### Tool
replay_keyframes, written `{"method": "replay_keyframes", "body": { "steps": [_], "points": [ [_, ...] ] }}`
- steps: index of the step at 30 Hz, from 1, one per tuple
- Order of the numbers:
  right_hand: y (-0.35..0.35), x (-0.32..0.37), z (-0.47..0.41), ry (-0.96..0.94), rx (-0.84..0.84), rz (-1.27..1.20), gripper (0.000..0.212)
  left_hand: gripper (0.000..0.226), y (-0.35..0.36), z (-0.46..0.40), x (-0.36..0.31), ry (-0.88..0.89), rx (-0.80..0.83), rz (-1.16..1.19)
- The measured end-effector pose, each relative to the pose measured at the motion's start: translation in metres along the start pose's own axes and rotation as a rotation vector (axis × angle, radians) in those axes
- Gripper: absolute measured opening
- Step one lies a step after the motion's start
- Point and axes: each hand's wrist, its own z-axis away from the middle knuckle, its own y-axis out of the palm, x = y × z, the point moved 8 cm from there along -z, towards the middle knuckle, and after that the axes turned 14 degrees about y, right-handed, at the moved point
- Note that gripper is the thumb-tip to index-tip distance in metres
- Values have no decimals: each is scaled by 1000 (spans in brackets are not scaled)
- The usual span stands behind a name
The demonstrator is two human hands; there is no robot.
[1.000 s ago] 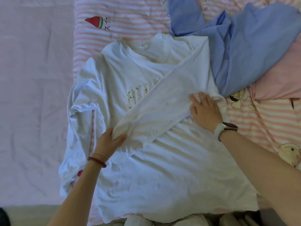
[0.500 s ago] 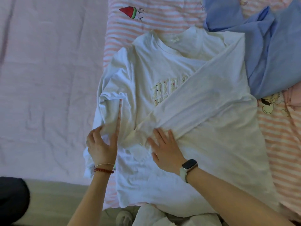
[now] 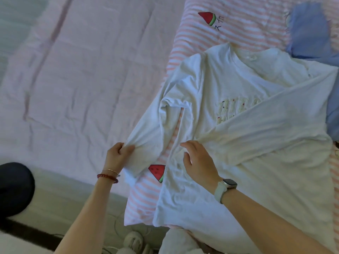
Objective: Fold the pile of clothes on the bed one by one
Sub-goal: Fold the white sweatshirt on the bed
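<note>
A white long-sleeved shirt (image 3: 229, 99) with pale lettering lies face up on the bed. Its right sleeve (image 3: 271, 125) is folded diagonally across the chest. My left hand (image 3: 117, 156) grips the cuff end of the other sleeve (image 3: 146, 138), pulled out to the left of the body. My right hand (image 3: 200, 160) rests flat with spread fingers on the shirt's lower left part, beside the tip of the folded sleeve. A blue garment (image 3: 311, 33) from the pile lies at the upper right, partly under the shirt's shoulder.
A pink-and-white striped blanket (image 3: 238, 26) with watermelon prints lies under the shirt. A pale lilac quilted sheet (image 3: 82, 70) covers the bed's left side. The bed edge runs along the bottom left, with a dark rounded object (image 3: 14, 189) beyond it. White cloth (image 3: 179, 241) lies below the shirt's hem.
The view has shifted right and closer. My left hand has pulled the left sleeve outward to the left, uncovering a striped strip with a watermelon print. My right hand stays pressed on the shirt.
</note>
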Motion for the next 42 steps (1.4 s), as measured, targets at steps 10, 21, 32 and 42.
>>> {"method": "replay_keyframes", "body": {
  "steps": [10, 21, 32, 42],
  "points": [
    [22, 78, -38, 237, 277, -483, 30, 26, -110, -15, -30, 198, -382, -137],
    [-12, 27, -51, 614, 390, -499, 10, 20, 83, 60, -111, 551, 558, -22],
    [-51, -93, 13, 799, 262, -829, 11, 20, 98, -42, -165, 696, 135, -316],
    [-35, -110, 33, 712, 73, -634, 39, 59, 206, -93, -193, 926, 694, -1165]
  ]
}}
